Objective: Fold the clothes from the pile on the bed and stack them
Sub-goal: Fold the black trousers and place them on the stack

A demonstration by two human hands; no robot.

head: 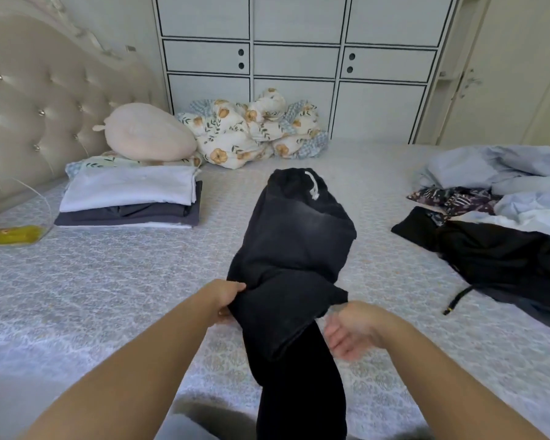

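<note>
The left hand (226,296) grips the black trousers' (294,249) folded edge on the bed (108,281); the right hand (351,328) hovers beside them, fingers loose and spread, holding nothing.

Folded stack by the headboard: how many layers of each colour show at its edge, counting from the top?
Folded stack, layers seen at its near edge:
White, on top: 1
Dark grey, in the middle: 2
White, at the bottom: 1
Total: 4 layers visible; the dark grey ones may hide further folds.
</note>
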